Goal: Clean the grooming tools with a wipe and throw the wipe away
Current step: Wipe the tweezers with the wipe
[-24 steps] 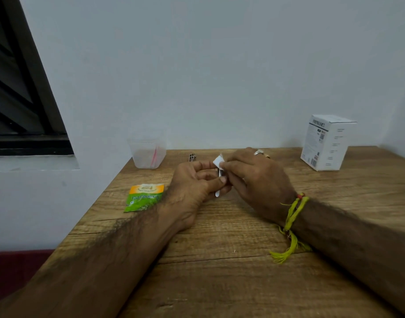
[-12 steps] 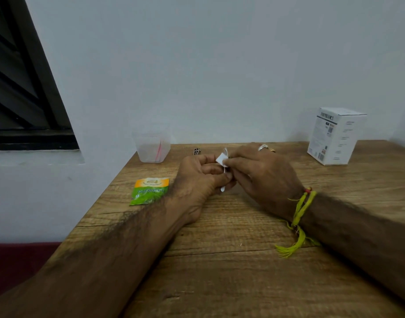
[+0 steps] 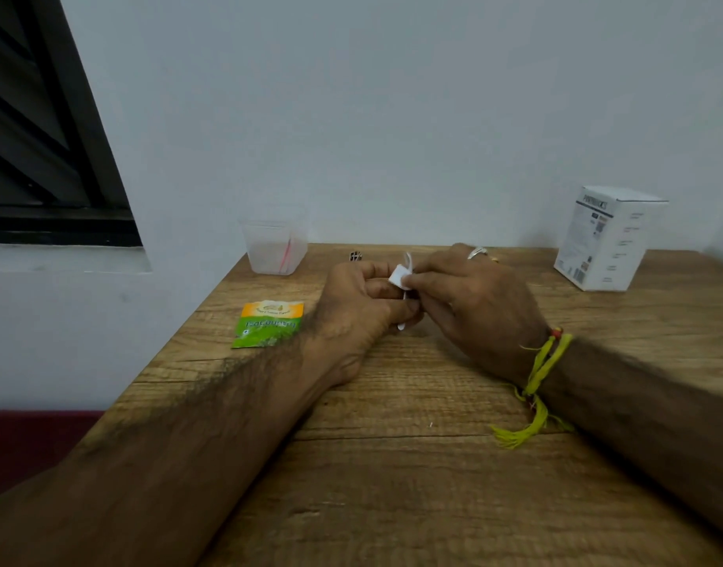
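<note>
Both hands meet over the middle of the wooden table [image 3: 413, 464]. My left hand [image 3: 362, 304] grips a slim silvery grooming tool [image 3: 405, 296] upright; only its top loop and lower tip show. My right hand [image 3: 470, 298] pinches a small folded white wipe [image 3: 397, 276] against the tool's upper part. A second small dark metal tool [image 3: 355, 255] lies flat on the table behind my left hand, near the wall.
A clear plastic cup [image 3: 274, 249] with a pink stick inside stands at the back left. A green and orange sachet [image 3: 268, 324] lies left of my left hand. A white carton [image 3: 609, 237] stands at the back right. The table's left edge runs diagonally.
The wipe in my right hand has slid a little up the tool toward its top. Both hands stay together at the same spot on the table.
</note>
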{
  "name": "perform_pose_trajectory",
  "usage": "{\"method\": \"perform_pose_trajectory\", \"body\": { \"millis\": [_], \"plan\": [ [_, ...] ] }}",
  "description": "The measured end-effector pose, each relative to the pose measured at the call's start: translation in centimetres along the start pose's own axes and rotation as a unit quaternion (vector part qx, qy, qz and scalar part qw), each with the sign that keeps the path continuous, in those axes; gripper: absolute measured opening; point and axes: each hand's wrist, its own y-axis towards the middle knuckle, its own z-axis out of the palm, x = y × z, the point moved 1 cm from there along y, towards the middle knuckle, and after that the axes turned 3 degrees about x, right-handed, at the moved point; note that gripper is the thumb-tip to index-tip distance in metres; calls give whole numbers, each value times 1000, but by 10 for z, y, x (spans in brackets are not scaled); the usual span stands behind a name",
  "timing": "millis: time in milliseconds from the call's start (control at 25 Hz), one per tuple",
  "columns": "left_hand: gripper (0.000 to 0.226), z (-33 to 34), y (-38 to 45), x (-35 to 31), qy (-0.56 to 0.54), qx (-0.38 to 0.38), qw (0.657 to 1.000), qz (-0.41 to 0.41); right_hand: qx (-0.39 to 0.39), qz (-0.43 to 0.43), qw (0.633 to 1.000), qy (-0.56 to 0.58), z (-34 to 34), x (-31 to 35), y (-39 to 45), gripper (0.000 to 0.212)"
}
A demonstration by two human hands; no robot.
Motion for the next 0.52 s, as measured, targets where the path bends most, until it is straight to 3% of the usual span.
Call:
{"method": "perform_pose_trajectory", "body": {
  "millis": [360,520],
  "plan": [
    [30,-3,2,-2,-51,29,996,-64,26,0,1000,-13,-3,3,-2,19],
    [33,-6,9,-5,-125,2,986,-109,34,-3,999,-18,1,1,0,25]
  ]
}}
